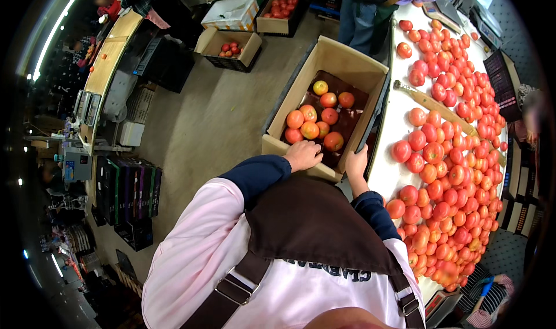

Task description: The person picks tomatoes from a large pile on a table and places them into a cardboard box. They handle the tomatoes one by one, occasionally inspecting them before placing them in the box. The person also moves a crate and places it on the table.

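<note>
A dark crate lined with brown cardboard (347, 57) stands in front of me. Several red and orange tomatoes (309, 114) lie on its dark bottom, one of them yellowish. My left hand (303, 156) is closed over the near cardboard wall, its fingertips bent inside. At the near right corner, my right hand (355, 163) grips the crate's dark rim, with the fingers partly hidden. Neither hand holds a tomato.
A white table (387, 173) heaped with tomatoes (454, 173) runs along my right, with a wooden strip (431, 102) across it. Another person (360, 16) stands beyond the crate. Boxed tomatoes (231, 49) sit on the floor ahead; stacked black crates (127, 190) stand left.
</note>
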`<action>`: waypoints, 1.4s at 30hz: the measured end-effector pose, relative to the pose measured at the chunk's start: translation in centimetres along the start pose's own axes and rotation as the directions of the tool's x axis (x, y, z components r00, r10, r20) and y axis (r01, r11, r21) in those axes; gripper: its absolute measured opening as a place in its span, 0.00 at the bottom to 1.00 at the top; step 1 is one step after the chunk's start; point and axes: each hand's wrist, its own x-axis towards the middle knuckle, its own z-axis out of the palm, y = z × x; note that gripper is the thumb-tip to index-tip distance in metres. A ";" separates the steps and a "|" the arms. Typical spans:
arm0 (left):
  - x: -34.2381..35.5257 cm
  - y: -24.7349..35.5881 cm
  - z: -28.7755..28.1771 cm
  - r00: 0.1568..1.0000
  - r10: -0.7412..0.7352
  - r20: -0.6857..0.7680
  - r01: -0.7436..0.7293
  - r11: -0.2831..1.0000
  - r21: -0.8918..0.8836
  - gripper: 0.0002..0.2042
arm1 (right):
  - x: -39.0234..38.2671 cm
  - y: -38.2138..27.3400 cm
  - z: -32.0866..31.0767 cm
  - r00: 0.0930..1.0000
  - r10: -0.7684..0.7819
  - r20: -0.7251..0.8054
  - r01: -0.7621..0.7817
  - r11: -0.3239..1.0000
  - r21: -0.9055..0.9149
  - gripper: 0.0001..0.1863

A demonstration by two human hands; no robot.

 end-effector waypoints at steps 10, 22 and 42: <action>2.4 -7.9 -6.5 0.800 -0.453 -0.393 0.473 0.880 -0.051 0.30 | -0.7 -1.8 -0.8 0.998 0.064 0.004 -0.063 0.994 -0.090 0.30; 1.1 -13.5 -5.8 0.893 -0.427 -0.143 0.398 0.896 -0.196 0.13 | -1.0 -1.4 -0.1 0.991 0.022 -0.132 -0.045 0.983 -0.178 0.25; 1.9 -13.4 -5.6 0.898 -0.404 -0.174 0.357 0.901 -0.247 0.12 | -0.8 -2.0 -0.2 0.980 0.077 -0.185 -0.117 0.969 -0.218 0.18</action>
